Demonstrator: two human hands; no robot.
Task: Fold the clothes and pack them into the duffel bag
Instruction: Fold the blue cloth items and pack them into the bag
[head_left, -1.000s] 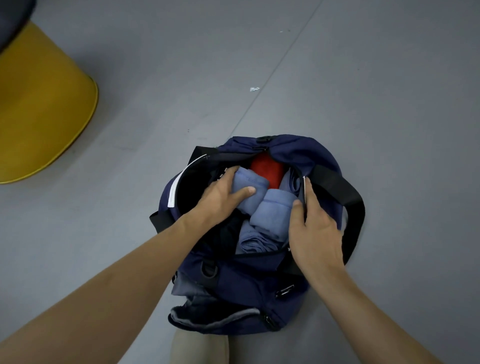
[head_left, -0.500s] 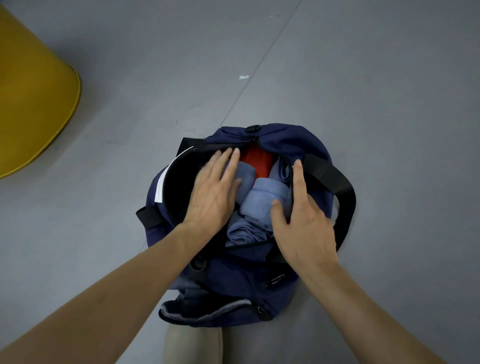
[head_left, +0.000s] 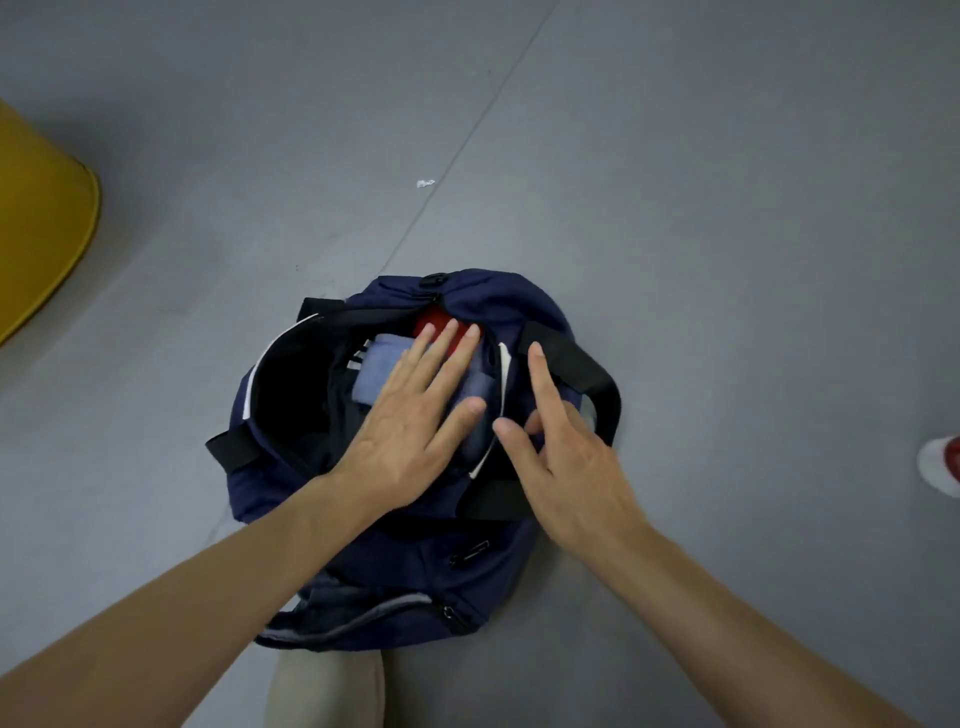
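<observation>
Flat left hand presses the clothes, loose-fingered right hand touches the bag rim; released, the folds may spring out

Grey matte floor crossed by a thin seam, a yellow curved base at left, a white scrap mid-floor.

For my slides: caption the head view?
Left hand presses folded clothes into navy duffel bag; right hand at its rim.
</observation>
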